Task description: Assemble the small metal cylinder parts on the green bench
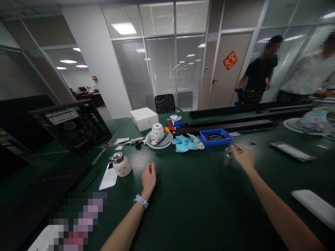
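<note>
My left hand (149,178), with a watch (140,201) on its wrist, rests on the green table with fingers curled together. Whatever may be inside those fingers is hidden. To its left stands a cream jar with a metal lid (121,164), beside a white phone (108,177). Farther right, my right hand (244,157) reaches out, its bent fingertips at a small metal cylinder (228,156) that looks upright; slight blur hides the exact grip. Beyond it are a blue tray (216,138) of wires and light-blue fan blades (184,143).
A white fan part with a round grille (159,136) lies near a white box (144,118). Long black bars (230,123) stretch along the back. An opened electronics case (73,125) leans at left. Flat packs lie at right. Two people stand beyond the table's far right.
</note>
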Available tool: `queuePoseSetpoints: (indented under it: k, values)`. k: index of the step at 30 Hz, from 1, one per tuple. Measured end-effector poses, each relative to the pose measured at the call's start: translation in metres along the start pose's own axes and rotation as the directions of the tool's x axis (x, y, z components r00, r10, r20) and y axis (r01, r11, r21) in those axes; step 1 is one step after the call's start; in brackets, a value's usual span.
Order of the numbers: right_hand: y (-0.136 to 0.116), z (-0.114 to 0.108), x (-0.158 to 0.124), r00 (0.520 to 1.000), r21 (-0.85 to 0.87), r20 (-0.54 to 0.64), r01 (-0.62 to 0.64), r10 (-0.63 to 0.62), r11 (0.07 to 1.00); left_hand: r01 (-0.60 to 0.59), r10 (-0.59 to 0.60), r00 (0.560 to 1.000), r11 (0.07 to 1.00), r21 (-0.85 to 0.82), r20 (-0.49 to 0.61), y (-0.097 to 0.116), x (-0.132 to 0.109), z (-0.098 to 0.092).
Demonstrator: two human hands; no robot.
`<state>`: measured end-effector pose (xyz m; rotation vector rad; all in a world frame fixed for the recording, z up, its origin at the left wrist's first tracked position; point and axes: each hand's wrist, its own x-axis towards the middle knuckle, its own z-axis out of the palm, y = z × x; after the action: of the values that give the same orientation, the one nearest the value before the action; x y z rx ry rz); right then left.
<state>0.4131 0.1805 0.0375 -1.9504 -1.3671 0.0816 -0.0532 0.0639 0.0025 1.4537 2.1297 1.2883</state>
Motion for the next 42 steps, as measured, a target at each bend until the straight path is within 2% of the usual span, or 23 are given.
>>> queuePoseSetpoints:
  k: [2, 5, 8, 10, 13, 14, 16, 18, 21, 23, 25, 27, 32, 37, 42]
  values:
    - [0.003, 0.002, -0.018, 0.994, 0.066, -0.106, 0.024, -0.017, 0.998, 0.004, -0.004, 1.0, 1.0, 0.0, 0.009, 0.0, 0.001, 0.0]
    - [0.009, 0.007, -0.041, 0.996, 0.094, -0.042, 0.08, -0.076, 0.992, 0.02, -0.02, 1.0, 1.0, 0.013, 0.017, 0.0, 0.001, 0.0]
    - [0.011, 0.013, -0.048, 0.995, 0.029, 0.042, 0.089, -0.09, 0.996, 0.017, -0.017, 1.0, 1.0, 0.022, 0.009, 0.001, 0.0, 0.0]
    - [0.007, 0.017, -0.05, 0.993, -0.019, 0.026, 0.117, -0.116, 0.993, 0.008, -0.008, 1.0, 1.0, 0.016, 0.003, 0.001, 0.0, 0.0]
    - [-0.012, 0.024, -0.064, 0.965, 0.036, -0.034, 0.261, -0.26, 0.965, -0.025, 0.025, 1.0, 1.0, -0.012, 0.001, 0.002, -0.002, 0.0]
    - [-0.023, 0.026, -0.073, 0.947, 0.097, -0.02, 0.321, -0.321, 0.942, -0.044, 0.044, 0.999, 0.999, -0.027, 0.004, 0.003, -0.003, 0.0]
    - [-0.052, 0.032, -0.097, 0.895, 0.253, 0.092, 0.403, -0.436, 0.88, -0.103, 0.105, 0.994, 0.993, -0.06, 0.03, 0.008, -0.006, 0.001]
    - [-0.084, 0.041, -0.125, 0.805, 0.4, 0.246, 0.423, -0.54, 0.813, -0.201, 0.208, 0.975, 0.975, -0.092, 0.077, 0.013, -0.011, 0.001]
    - [-0.129, 0.059, -0.159, 0.659, 0.541, 0.383, 0.408, -0.647, 0.735, -0.39, 0.411, 0.899, 0.909, -0.149, 0.15, 0.02, -0.019, 0.002]
    - [-0.15, 0.071, -0.174, 0.616, 0.586, 0.397, 0.4, -0.68, 0.705, -0.481, 0.509, 0.842, 0.858, -0.18, 0.176, 0.021, -0.023, 0.003]
    - [-0.162, 0.082, -0.183, 0.612, 0.604, 0.382, 0.401, -0.692, 0.689, -0.532, 0.562, 0.807, 0.826, -0.188, 0.184, 0.02, -0.026, 0.004]
    - [-0.166, 0.089, -0.187, 0.622, 0.608, 0.363, 0.406, -0.693, 0.683, -0.545, 0.574, 0.798, 0.818, -0.185, 0.186, 0.019, -0.026, 0.006]
    - [-0.165, 0.092, -0.19, 0.622, 0.6, 0.337, 0.437, -0.707, 0.67, -0.424, 0.466, 0.865, 0.877, -0.226, 0.187, 0.025, -0.025, 0.017]
    - [-0.165, 0.09, -0.192, 0.633, 0.587, 0.33, 0.443, -0.7, 0.678, -0.316, 0.369, 0.908, 0.914, -0.255, 0.198, 0.038, -0.028, 0.029]
    - [-0.164, 0.09, -0.193, 0.643, 0.582, 0.36, 0.412, -0.676, 0.701, -0.286, 0.312, 0.948, 0.924, -0.252, 0.068, 0.037, -0.02, 0.022]
